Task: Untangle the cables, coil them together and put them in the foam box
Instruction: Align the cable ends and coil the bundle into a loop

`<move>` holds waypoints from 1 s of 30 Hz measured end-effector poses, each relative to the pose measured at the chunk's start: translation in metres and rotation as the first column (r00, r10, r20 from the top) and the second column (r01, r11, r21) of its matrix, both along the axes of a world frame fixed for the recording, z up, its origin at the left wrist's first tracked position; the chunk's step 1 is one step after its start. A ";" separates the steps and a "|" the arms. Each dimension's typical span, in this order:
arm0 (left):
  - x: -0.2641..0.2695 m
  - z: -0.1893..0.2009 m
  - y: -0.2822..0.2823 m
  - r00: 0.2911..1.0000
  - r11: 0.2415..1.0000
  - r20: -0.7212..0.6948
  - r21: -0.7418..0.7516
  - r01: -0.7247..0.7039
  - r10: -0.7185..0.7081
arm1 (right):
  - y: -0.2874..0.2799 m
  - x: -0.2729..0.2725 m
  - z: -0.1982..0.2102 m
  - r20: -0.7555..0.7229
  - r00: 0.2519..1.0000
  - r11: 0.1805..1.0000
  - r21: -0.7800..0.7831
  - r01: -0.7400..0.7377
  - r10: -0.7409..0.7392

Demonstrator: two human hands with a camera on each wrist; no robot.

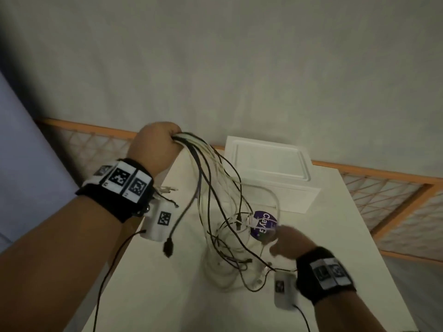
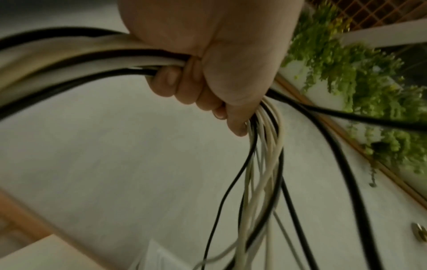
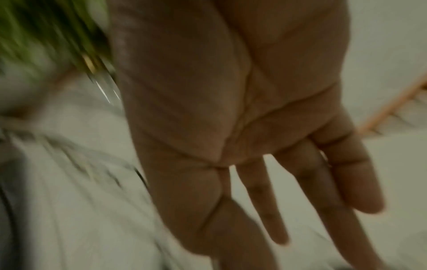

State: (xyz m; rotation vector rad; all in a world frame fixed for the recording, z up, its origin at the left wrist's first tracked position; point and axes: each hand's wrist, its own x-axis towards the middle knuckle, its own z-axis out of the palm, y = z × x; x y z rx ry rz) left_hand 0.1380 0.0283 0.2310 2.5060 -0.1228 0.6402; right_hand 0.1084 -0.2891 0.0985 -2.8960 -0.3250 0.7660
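Note:
My left hand (image 1: 155, 142) is raised above the white table (image 1: 155, 295) and grips a bundle of black and white cables (image 1: 206, 164) in its fist; the left wrist view shows its fingers (image 2: 184, 87) curled round the strands (image 2: 265, 155). The cables hang down into a tangled heap (image 1: 227, 259) on the table. One black plug (image 1: 168, 248) dangles free. My right hand (image 1: 285, 243) hovers low by the heap's right side, blurred; in the right wrist view its fingers (image 3: 342, 182) are straight and hold nothing. The white foam box (image 1: 271, 173) stands behind the heap.
A round purple sticker (image 1: 262, 225) sits on the front of the box. A wooden lattice rail (image 1: 383, 195) runs behind the table against a pale wall. Green foliage (image 2: 358, 82) shows beyond the rail. The table's right edge is close to my right wrist.

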 end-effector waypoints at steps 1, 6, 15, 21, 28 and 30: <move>-0.001 -0.008 -0.008 1.000 0.999 -0.028 0.035 0.013 -0.012 | 0.003 0.002 0.023 0.102 0.995 0.999 0.032 0.000 -0.003; -0.006 -0.034 -0.047 0.990 0.984 -0.135 0.168 0.065 -0.042 | 0.039 -0.013 0.135 0.619 0.759 0.905 0.414 -0.099 -0.201; -0.022 -0.043 -0.086 0.896 0.917 -0.312 0.142 0.373 -0.316 | 0.110 -0.013 0.103 0.472 0.881 0.896 0.374 -0.238 0.037; -0.025 -0.070 -0.070 0.773 0.864 -0.400 -0.115 0.491 -0.492 | 0.103 0.004 0.078 0.371 0.929 0.933 0.331 -0.139 0.007; -0.040 -0.081 -0.040 0.867 0.967 -0.433 -0.172 0.190 -0.247 | 0.091 0.018 0.050 0.426 0.901 0.955 0.293 -0.054 -0.080; -0.051 -0.086 -0.053 0.757 0.888 -0.536 -0.444 0.124 -0.374 | 0.093 0.018 0.049 0.442 0.883 0.929 0.369 -0.017 -0.160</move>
